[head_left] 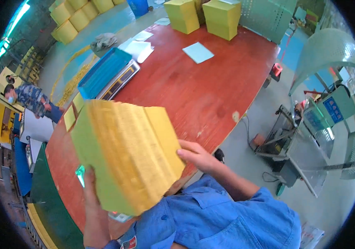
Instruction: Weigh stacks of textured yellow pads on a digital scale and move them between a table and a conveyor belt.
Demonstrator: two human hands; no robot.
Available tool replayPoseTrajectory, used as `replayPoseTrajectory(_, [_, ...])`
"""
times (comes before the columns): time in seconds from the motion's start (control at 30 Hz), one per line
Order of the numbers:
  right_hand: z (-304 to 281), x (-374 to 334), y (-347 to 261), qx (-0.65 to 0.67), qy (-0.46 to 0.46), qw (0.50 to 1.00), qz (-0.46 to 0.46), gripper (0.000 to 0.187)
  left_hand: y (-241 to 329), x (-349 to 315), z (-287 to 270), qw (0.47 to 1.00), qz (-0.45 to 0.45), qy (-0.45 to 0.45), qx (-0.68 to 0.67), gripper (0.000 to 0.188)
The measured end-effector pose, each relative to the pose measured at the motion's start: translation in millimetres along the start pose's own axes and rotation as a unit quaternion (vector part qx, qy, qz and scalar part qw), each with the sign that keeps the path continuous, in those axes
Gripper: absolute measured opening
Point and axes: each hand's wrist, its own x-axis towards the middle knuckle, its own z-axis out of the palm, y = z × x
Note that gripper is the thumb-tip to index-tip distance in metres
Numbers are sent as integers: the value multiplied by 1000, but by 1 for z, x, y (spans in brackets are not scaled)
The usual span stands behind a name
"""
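Observation:
Between my two hands, above the near part of the red table [227, 83], is a thick stack of yellow sheets [132, 153], tilted and a little blurred. Its layered edges face up and its left face looks greenish. My left hand [90, 184] is closed against the stack's lower left side, with part of the fingers hidden behind it. On the other side my right hand [195, 155] presses its fingers to the stack's right face. A small shiny green object [80, 175] shows beside my left hand.
Beyond the stack a blue tray [106, 71] rests on a scale [121, 81]. A pale sheet [198, 52] and tall yellow stacks [221, 20] are on the table's far part. A metal machine [306, 137] stands right of the table. Another person [34, 99] works at the left.

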Motion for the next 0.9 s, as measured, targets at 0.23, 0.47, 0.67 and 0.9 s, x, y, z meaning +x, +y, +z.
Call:
replayPoseTrajectory(0.23, [-214,3,-41,-82,75,985,134,52,-77,74,199,985,-105,-109,-79,66])
replayPoseTrajectory(0.47, [-365,39,-93,-79,149,977,127,42,-97,174,385,989,-4,-143,-34,67])
replayPoseTrajectory(0.67, [-403,28,-102,-242,444,854,-124,35,-81,232,462,925,315,28,211,86])
replayPoseTrajectory(0.9, [-307,5,-77,-382,232,872,-199,19,-37,208,466,627,544,-256,495,72])
